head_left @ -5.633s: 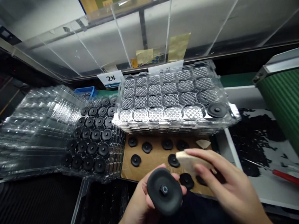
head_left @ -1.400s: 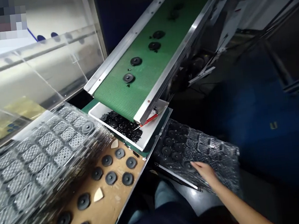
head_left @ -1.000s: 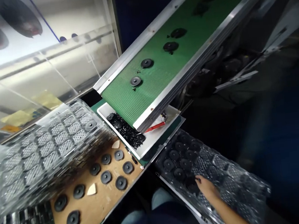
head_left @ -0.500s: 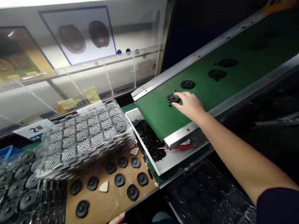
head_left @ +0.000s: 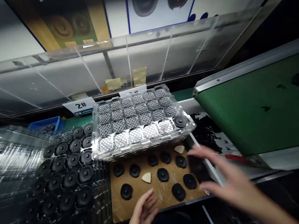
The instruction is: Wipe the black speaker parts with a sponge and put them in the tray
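Clear plastic panels [head_left: 146,52] run along the back of your green-topped desk [head_left: 185,94], with picture sheets behind them. Nearest the work is the dark disc [head_left: 198,169], blurred but seemingly pinched by its rim between the fingers and thumb of your right hand [head_left: 232,185], which are spread about as wide as the piece; it sits over the right end of the brown board [head_left: 155,210]. Judging by its matte look, it should be light and rubbery, slightly yielding at the edge and unlikely to break, though a smooth face could slip; take it by opposite sides of the rim and spare the small central stud that its neighbours show. Your left hand [head_left: 142,218] has nothing in it, fingers loosely curled, thumb apart, over the board's front edge. On the board lie loose black discs [head_left: 162,174], well spaced, and two cream wedges [head_left: 146,177]. Behind them, a stack of clear trays [head_left: 96,145] has one disc in the top tray's near right pocket; to your left, another tray holds rows of discs [head_left: 73,160], with a blue bin [head_left: 60,123] beyond. On your right stand a white box [head_left: 194,140] of small black bits, a red-handled tool [head_left: 235,158] and the green conveyor [head_left: 245,120].
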`<state>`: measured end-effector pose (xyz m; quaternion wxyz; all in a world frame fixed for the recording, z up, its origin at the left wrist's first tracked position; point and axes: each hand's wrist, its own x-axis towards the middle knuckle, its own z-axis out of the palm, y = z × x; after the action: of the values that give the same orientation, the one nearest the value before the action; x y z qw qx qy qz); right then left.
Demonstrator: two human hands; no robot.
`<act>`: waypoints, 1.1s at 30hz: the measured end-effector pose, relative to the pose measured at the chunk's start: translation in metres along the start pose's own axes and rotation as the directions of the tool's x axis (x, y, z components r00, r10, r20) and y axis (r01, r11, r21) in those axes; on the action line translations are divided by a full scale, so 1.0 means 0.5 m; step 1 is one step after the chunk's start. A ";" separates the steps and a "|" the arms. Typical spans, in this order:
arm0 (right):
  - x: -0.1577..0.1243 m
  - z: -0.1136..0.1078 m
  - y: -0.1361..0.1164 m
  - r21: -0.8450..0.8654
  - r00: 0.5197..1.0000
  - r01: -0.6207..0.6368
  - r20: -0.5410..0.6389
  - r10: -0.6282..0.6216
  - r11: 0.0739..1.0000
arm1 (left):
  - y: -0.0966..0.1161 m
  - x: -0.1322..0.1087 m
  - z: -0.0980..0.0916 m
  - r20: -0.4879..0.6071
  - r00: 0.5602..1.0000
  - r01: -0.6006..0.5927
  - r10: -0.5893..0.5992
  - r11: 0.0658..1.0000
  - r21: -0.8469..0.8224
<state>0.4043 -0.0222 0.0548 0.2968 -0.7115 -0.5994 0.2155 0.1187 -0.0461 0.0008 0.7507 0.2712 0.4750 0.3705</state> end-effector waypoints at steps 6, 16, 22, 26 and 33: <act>-0.131 0.255 -0.164 0.380 0.961 -0.002 0.256 -0.103 0.925 | 0.056 0.041 -0.031 0.148 0.980 0.155 -0.130 0.973 -0.169; -0.026 0.485 0.026 -0.072 0.857 -0.313 0.408 0.314 0.947 | 0.114 0.009 -0.115 0.122 0.980 0.198 -0.156 0.789 -0.582; -0.050 0.575 0.067 -0.122 0.826 -0.233 0.499 0.263 0.965 | 0.087 -0.017 -0.114 -0.004 0.993 0.086 -0.117 0.752 -0.654; -0.075 0.574 0.057 -0.004 0.806 -0.159 0.578 0.132 0.987 | 0.049 -0.031 -0.099 -0.101 0.986 0.020 -0.131 0.698 -0.716; -0.033 0.458 0.046 0.196 0.809 -0.224 0.583 0.070 0.955 | 0.030 -0.047 -0.048 -0.166 0.979 -0.031 -0.119 0.718 -0.695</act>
<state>0.2661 -0.0033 -0.1291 0.1755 -0.6147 -0.5703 0.5158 0.0856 -0.0552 0.0147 0.7548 -0.0798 0.3804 0.5284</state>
